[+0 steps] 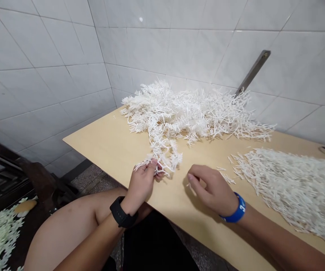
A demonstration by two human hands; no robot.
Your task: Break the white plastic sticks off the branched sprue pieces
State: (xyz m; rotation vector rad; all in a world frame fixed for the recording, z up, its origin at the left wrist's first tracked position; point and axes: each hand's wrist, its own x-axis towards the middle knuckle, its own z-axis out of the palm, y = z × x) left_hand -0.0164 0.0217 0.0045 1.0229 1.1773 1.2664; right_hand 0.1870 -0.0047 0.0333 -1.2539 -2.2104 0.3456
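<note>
I see the left hand [141,184] closed on a sprig [164,156], thumb and fingers pinching its near end. The sprig is white, thin and brittle-looking plastic, a central stem with many short spikes branching off. It lies on the table [108,145] close to the near edge, and its far end runs up towards the heap [190,113] of the same branched white pieces, tangled together against the wall [52,75]. The right hand [211,190] rests on the table just beside the sprig, fingers curled under; a tiny white bit shows at its fingertips, but I cannot tell whether it is pinched or just lying there. To the right of that hand spreads a flat pile of sticks [295,188], short, straight and white, with a few strays scattered between it and the hand. The table's left corner juts out near the wall's corner, its near edge runs diagonally past both wrists, and bare wood lies open to the left of the heap and between the two hands. I count two hands, one sprig held, two piles, one black watch [121,214] on the left wrist, one blue band [237,212] on the right, and one grey bar [252,73] leaning on the wall.
</note>
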